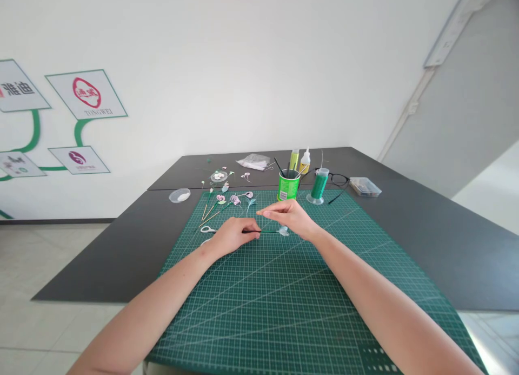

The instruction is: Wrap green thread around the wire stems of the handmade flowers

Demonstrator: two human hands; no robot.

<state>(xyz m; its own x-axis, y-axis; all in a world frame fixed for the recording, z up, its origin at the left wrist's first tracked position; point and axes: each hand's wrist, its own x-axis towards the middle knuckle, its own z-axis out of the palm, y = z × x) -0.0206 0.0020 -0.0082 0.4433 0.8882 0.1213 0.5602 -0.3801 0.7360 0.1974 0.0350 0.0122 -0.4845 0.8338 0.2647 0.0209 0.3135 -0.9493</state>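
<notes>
My left hand (pixel 237 231) is closed around a thin flower stem (pixel 269 231) wrapped in green, held level just over the cutting mat (pixel 284 299). A pale blue flower (pixel 283 231) sits at the stem's right end. Above the stem, the fingers of my right hand (pixel 290 215) are pinched together; whatever they hold is too small to make out. White-handled scissors (pixel 207 230) lie partly hidden behind my left hand. Beyond the hands are several small pink and blue flowers (pixel 235 200), some on wooden sticks (pixel 210 219).
A green can (pixel 288 186) with tools stands at the mat's far edge, near a green thread spool (pixel 320 185), a glue bottle (pixel 305 161), glasses (pixel 339 179) and a clear box (pixel 365 186). Small dishes (pixel 179 195) and a plastic bag (pixel 254 161) lie farther left.
</notes>
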